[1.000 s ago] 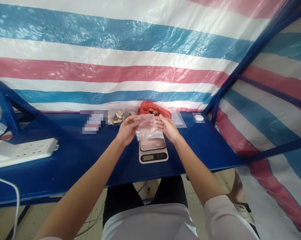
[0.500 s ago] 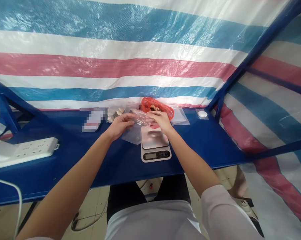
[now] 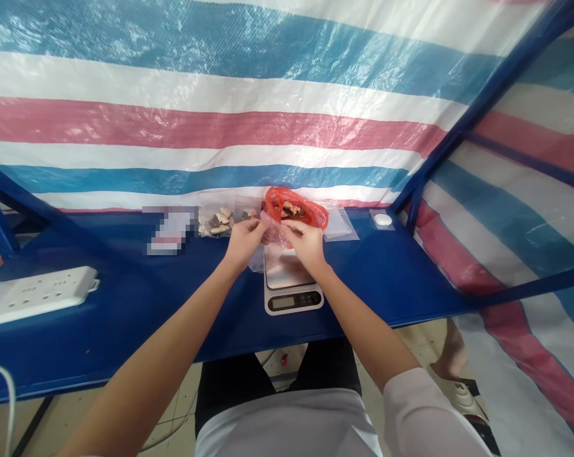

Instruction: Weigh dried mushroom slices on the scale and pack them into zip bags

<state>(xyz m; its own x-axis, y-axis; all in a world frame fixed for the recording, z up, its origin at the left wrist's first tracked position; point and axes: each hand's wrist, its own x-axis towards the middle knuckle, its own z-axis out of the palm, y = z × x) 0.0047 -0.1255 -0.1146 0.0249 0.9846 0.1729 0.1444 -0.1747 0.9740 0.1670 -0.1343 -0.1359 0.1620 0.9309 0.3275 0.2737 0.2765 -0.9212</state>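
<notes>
My left hand [image 3: 243, 240] and my right hand [image 3: 305, 240] both pinch a small clear plastic bag [image 3: 273, 233] between them. The bag hangs just above the far edge of a small white kitchen scale [image 3: 291, 284] with a steel plate, standing on the blue table [image 3: 125, 298]. Right behind my hands lies a red plastic bag [image 3: 296, 212] with brownish pieces in it. A clear bag of pale and dark pieces [image 3: 220, 221] lies to its left.
Flat clear bags [image 3: 341, 223] and a small white round object [image 3: 383, 219] lie at the back right. A white power strip [image 3: 34, 293] sits at the left. A striped tarp [image 3: 220, 114] and blue frame bars [image 3: 458, 120] close in the table.
The clear bag, held up flat a second ago, was lowered toward the table and is now bunched between both hands, which have drawn closer together above the scale's far edge.
</notes>
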